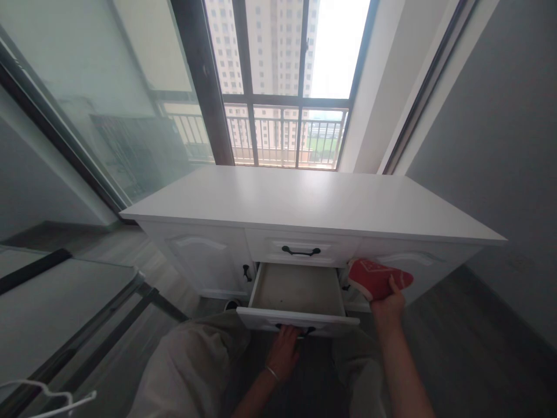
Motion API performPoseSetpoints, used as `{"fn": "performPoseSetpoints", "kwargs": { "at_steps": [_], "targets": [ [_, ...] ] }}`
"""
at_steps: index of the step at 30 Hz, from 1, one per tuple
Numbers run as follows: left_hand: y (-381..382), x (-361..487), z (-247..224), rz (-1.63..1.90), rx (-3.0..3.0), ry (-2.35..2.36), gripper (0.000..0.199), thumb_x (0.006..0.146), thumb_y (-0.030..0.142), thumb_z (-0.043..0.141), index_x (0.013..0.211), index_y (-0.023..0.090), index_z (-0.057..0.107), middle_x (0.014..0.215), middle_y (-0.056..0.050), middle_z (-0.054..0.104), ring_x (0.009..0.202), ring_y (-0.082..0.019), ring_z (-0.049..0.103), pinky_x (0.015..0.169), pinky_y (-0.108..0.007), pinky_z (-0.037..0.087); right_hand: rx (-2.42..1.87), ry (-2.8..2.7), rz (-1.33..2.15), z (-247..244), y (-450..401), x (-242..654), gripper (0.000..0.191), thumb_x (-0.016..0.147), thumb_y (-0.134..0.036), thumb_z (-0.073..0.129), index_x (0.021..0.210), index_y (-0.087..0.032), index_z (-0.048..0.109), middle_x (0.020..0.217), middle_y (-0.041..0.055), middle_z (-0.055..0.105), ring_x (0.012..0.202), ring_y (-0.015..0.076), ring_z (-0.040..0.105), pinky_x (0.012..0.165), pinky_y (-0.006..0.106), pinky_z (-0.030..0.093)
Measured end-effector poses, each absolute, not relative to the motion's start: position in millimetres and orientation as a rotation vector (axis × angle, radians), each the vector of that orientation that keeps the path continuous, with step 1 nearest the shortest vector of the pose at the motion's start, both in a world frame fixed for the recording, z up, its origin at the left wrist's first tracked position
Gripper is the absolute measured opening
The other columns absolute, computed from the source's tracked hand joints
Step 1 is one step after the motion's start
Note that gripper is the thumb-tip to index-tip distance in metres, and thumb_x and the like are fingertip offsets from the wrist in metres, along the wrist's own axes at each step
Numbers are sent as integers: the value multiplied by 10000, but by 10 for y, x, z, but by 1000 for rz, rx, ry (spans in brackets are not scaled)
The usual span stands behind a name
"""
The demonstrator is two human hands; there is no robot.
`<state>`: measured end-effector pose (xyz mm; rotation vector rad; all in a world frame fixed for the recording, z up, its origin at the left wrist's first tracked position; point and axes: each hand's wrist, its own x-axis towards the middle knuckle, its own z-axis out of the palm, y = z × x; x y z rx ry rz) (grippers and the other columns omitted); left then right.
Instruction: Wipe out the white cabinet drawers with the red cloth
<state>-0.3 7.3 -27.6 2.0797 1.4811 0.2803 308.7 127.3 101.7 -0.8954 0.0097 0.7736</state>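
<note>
A white cabinet (304, 200) stands before me, its lower middle drawer (291, 290) pulled out, with only a tiny dark speck visible inside. My left hand (285, 348), with a thin bracelet at the wrist, has its fingers hooked over the dark handle (308, 331) on that drawer's front. To the right of the drawer, my right hand (389, 299) grips a red patterned cloth-like item (374, 278) with a pale edge, held up in front of the right cabinet door (409, 261).
The closed upper drawer (270, 248) is above the pulled-out one. A pale folding table or frame (87, 296) stands at the left, with a white wire-like item (56, 395) at the lower left. My knees flank the drawer. Behind the cabinet is a large window (278, 87).
</note>
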Motion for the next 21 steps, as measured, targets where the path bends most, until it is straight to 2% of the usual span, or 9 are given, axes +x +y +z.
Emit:
{"fn": "performPoseSetpoints", "kwargs": {
  "at_steps": [6,11,16,21],
  "targets": [
    [705,54,-161,231,2148,1488,547,809,206,539,1356,222,542,1402,-74,553,1338,-280,436,1091,-417,395,-864,23,620,928,1338,3034,497,736,-236,705,1228,-260,641,1384,45,632,1106,180,686,920,389,605],
    [1049,101,-153,157,2217,1531,545,818,243,569,1355,167,520,1415,-114,526,1337,-295,433,1087,-424,405,-954,-49,548,907,1410,2945,488,721,-266,702,1203,-259,628,1326,47,653,1106,203,681,865,387,620],
    [1384,146,-96,27,2260,1541,592,801,213,581,1384,182,480,1445,-125,507,1360,-303,417,1067,-430,430,-1005,4,561,915,1475,2865,548,674,-292,727,1209,-242,615,1312,56,655,1087,198,683,857,364,611],
    [1686,214,-43,-15,2245,1558,629,787,242,630,1388,142,473,1448,-163,494,1366,-324,416,1052,-443,453,-984,-17,616,887,1521,2790,569,658,-310,750,1207,-251,614,1291,47,664,1023,183,691,818,349,613]
  ]
}}
